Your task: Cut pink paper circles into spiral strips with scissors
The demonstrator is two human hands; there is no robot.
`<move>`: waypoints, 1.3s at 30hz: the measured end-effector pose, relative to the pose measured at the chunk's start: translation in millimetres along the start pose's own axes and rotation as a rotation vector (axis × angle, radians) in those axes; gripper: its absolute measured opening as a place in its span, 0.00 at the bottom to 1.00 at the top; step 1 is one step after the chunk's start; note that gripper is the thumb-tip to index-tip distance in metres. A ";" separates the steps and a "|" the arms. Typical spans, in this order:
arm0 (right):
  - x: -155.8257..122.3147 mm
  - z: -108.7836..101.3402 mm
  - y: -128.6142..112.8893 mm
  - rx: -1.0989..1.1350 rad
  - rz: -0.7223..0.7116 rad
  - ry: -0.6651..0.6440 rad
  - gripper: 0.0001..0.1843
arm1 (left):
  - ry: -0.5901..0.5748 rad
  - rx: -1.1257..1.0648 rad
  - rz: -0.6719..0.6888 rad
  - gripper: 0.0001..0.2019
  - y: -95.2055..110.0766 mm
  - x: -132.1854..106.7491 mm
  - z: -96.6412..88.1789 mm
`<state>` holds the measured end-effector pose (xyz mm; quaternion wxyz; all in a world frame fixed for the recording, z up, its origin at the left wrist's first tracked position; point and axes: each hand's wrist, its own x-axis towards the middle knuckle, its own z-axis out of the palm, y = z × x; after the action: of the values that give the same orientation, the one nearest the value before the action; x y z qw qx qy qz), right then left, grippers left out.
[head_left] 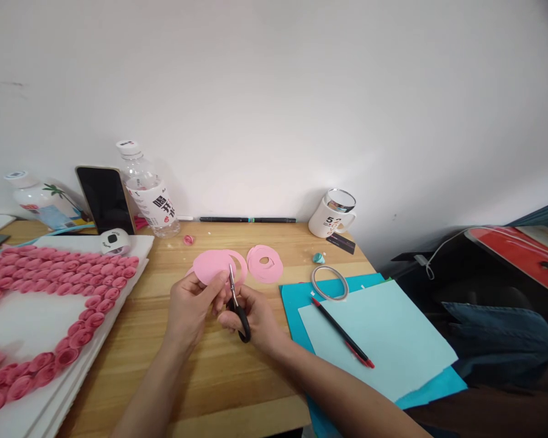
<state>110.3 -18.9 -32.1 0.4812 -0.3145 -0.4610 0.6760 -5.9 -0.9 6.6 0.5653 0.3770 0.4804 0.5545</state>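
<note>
Now the pink paper juts beyond the left fingers clamped on it, right fingers gripping scissors.

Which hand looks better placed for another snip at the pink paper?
Probably the right hand: it grips the scissors, whose blades overlap the pink paper in this view. The left hand is occupied holding that paper.

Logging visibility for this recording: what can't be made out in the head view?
In the head view:
- Scissors: handle partly hidden by the right hand.
- Pink paper: partly covered by the left hand.
- Flower panel: cut off by the left edge.
- Dark card: print too small to read.
</note>
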 end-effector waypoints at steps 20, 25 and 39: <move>3.8 -4.4 -4.7 -0.058 -0.039 0.011 0.25 | -0.036 0.050 -0.025 0.11 -1.9 0.8 -1.5; 3.7 -2.5 -6.7 -0.054 -0.045 -0.002 0.25 | -0.038 0.059 0.002 0.11 0.6 -0.2 -0.2; 2.7 -4.0 -4.7 -0.024 0.017 0.035 0.24 | -0.029 0.046 0.041 0.10 0.2 1.6 -2.2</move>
<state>114.6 -14.6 -29.2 0.4798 -0.3359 -0.4580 0.6688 -8.2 0.4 6.0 0.5518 0.4079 0.4771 0.5492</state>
